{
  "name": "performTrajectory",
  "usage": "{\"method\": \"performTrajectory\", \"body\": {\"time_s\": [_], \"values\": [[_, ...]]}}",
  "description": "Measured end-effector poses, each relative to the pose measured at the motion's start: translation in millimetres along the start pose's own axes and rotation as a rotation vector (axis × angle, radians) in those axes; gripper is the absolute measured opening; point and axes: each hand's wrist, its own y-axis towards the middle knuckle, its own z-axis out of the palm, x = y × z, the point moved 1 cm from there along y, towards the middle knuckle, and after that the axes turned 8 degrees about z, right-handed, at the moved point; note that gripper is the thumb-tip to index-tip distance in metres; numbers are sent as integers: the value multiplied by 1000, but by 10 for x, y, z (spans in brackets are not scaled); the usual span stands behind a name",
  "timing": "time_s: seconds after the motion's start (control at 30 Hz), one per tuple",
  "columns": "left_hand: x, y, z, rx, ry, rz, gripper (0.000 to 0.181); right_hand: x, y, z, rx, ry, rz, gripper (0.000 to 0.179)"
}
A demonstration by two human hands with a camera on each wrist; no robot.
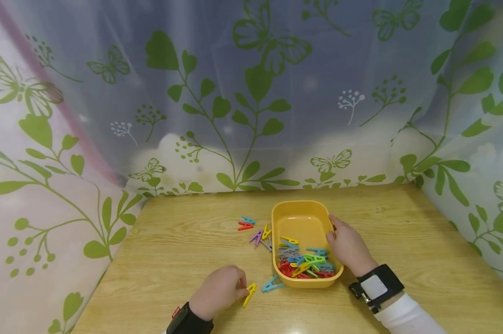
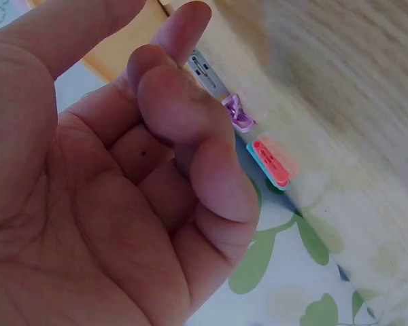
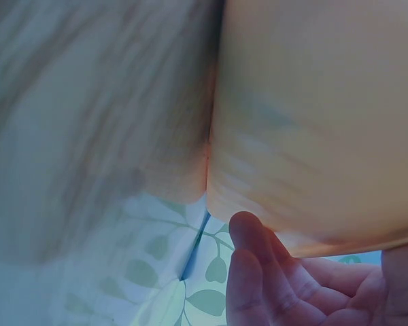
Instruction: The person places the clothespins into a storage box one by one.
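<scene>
Near the table's front, my left hand (image 1: pixel 219 291) pinches a yellow clothespin (image 1: pixel 250 295) at its fingertips. The left wrist view shows the curled fingers (image 2: pixel 211 170), but the pin is out of sight there. My right hand (image 1: pixel 351 246) grips the right rim of a yellow plastic bin (image 1: pixel 306 209), thumb inside and fingers outside. Red, grey, blue, green and yellow clothespins (image 1: pixel 303 264) lie piled in the bin's near half. A light blue clothespin (image 1: pixel 272 284) rests on the table by the bin's near left corner, right of my left hand.
Left of the bin lie loose clothespins: a purple one (image 1: pixel 256 238), a yellow one (image 1: pixel 266 231), a grey one (image 1: pixel 267 244), a red one (image 1: pixel 245 226) and a blue one (image 1: pixel 248 220). Leaf-patterned curtains (image 1: pixel 218 139) enclose the wooden table (image 1: pixel 184 232) at the back and sides.
</scene>
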Motion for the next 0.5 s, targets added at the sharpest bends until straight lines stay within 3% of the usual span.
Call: {"method": "performTrajectory", "body": {"time_s": [0.13,0.5], "values": [[-5,2,9,34,0,-13,23,6,0,2,6,3,4,56],[-82,-37,-4,35,63,7,23,-3,-4,-4,5,9,-2,56]]}}
